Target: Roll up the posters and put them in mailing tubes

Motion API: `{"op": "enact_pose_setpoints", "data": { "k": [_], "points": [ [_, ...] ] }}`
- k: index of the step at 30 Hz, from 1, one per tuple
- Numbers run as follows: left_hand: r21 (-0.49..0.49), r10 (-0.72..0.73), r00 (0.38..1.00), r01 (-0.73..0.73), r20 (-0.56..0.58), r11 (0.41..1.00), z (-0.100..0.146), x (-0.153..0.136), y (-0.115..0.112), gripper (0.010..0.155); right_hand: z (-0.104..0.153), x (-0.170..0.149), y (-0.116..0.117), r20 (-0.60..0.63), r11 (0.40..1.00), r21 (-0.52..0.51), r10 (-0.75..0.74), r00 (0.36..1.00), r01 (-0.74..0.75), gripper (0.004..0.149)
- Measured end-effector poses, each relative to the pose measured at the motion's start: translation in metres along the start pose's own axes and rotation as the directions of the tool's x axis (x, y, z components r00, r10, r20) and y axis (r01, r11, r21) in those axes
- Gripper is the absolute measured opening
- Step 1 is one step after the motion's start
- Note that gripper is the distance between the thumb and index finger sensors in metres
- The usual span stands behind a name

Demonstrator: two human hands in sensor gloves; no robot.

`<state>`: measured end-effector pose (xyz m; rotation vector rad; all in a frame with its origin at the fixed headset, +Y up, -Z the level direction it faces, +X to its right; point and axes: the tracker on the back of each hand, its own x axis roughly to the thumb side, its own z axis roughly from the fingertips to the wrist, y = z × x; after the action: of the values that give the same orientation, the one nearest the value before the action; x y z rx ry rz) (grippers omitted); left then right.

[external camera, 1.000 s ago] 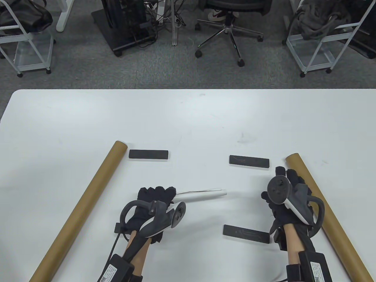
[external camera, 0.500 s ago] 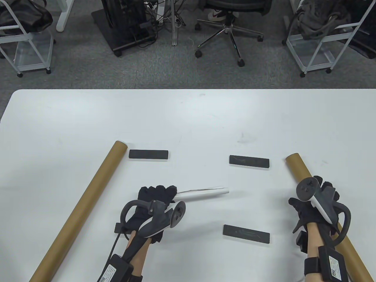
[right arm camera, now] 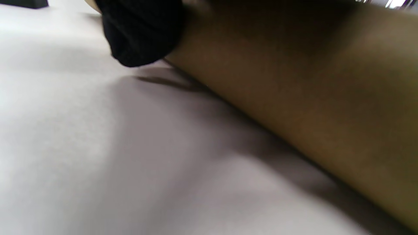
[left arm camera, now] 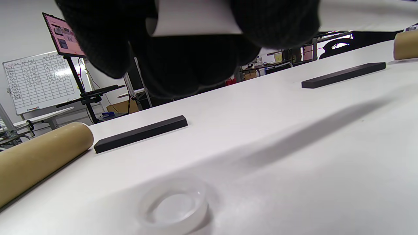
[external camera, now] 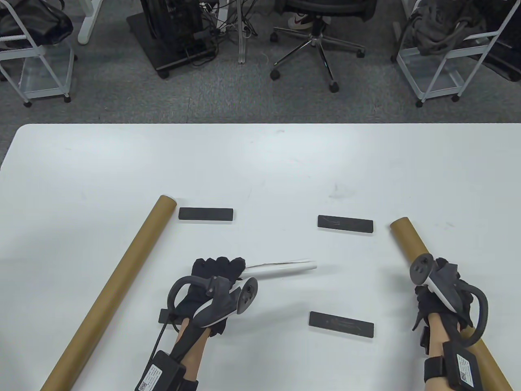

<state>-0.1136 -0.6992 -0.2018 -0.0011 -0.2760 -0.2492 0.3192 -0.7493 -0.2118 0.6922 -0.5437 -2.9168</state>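
Note:
My left hand (external camera: 217, 269) grips one end of a rolled white poster (external camera: 285, 269), which points right and is held a little above the table. In the left wrist view my fingers (left arm camera: 183, 65) wrap the roll (left arm camera: 196, 19). My right hand (external camera: 441, 285) grips the right brown mailing tube (external camera: 405, 240) around its middle. In the right wrist view a fingertip (right arm camera: 140, 32) lies against the tube (right arm camera: 310, 98). The left mailing tube (external camera: 122, 277) lies diagonally on the table, untouched.
Three black bars lie on the white table (external camera: 260, 163): back left (external camera: 206, 214), back right (external camera: 345, 223) and front right (external camera: 341, 324). A clear round cap (left arm camera: 174, 205) lies under my left hand. Chairs and carts stand beyond the far edge.
My right hand moved right from beside the tube and took hold of it; the tube's far end shifted slightly left. My left hand and the poster stayed in place.

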Motion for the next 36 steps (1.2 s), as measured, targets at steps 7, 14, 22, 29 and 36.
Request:
{"op": "enact_pose_setpoints", "data": {
  "k": [7, 14, 22, 29, 36],
  "points": [
    [0.004, -0.021, 1.0, 0.021, -0.004, 1.0, 0.0, -0.001, 0.0, 0.055, 0.014, 0.017, -0.017, 0.076, 0.999, -0.055, 0.004, 0.997, 0.0, 0.086],
    [0.005, -0.033, 0.999, 0.033, -0.024, 0.999, 0.0, -0.006, -0.003, 0.055, 0.029, 0.047, -0.035, 0.185, 0.995, -0.1, 0.007, 0.983, 0.012, 0.084],
    [0.01, -0.026, 0.997, 0.026, -0.079, 1.0, 0.001, -0.022, -0.006, 0.054, 0.045, 0.082, -0.04, 0.317, 0.987, -0.159, 0.075, 0.946, -0.025, 0.084],
    [-0.008, 0.001, 0.988, -0.002, -0.155, 1.0, 0.001, -0.042, -0.019, 0.054, 0.055, 0.092, -0.033, 0.382, 0.969, -0.23, 0.176, 0.907, -0.091, 0.083],
    [0.011, 0.018, 0.977, -0.016, -0.214, 1.0, 0.003, -0.052, -0.02, 0.054, 0.07, 0.097, -0.031, 0.453, 0.953, -0.281, 0.237, 0.86, -0.115, 0.082]
  ]
}}
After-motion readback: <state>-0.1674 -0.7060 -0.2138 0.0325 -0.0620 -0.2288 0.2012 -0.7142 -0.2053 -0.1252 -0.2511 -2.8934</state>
